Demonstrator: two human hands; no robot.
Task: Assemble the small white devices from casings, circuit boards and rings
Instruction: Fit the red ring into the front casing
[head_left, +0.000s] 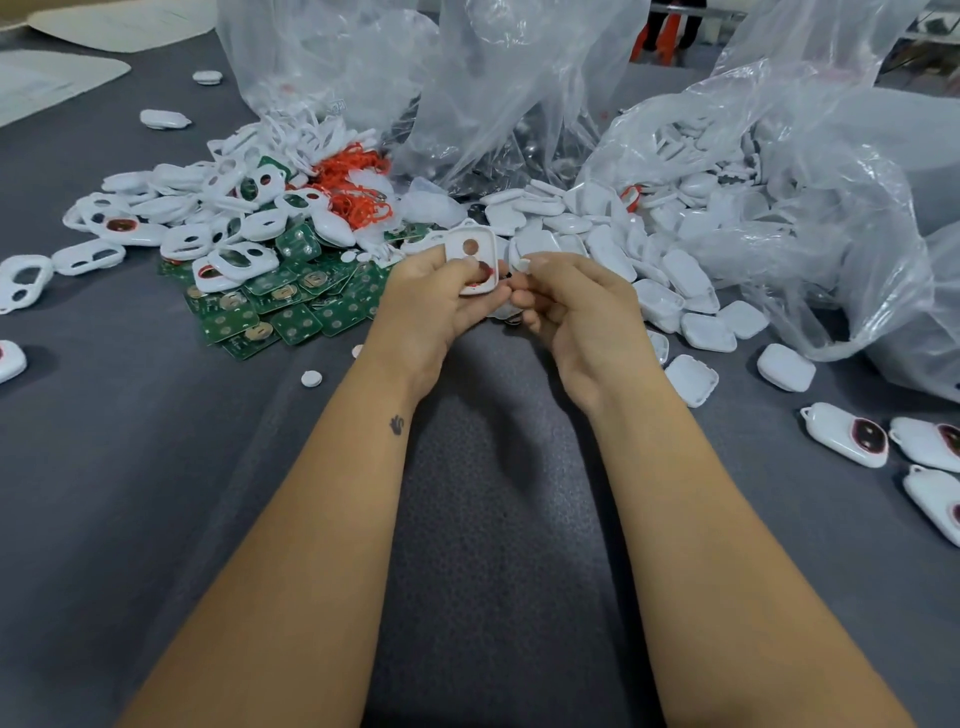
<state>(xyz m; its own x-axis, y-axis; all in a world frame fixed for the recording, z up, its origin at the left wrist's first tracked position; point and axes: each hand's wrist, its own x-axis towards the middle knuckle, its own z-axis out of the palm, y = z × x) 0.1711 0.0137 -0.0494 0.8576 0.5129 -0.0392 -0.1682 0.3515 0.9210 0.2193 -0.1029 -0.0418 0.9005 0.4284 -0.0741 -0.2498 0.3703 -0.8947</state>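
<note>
Casing (471, 260) gripped in left hand (439, 306) above grey fabric table (130, 467).
Glossy green circuit boards (291, 306) are heaped leftward; right hand (576, 312) is curled beside the rounded, two-holed shell, its hold indeterminate; crinkled clear bags (779, 208) spill smooth white backs (649, 260) rightward.

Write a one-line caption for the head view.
Left hand holds a white casing; right hand works beside it, above circuit boards.

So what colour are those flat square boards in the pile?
Green, with small round gold and silver spots. The circuit boards show best in the head view, left of the hands.
</note>
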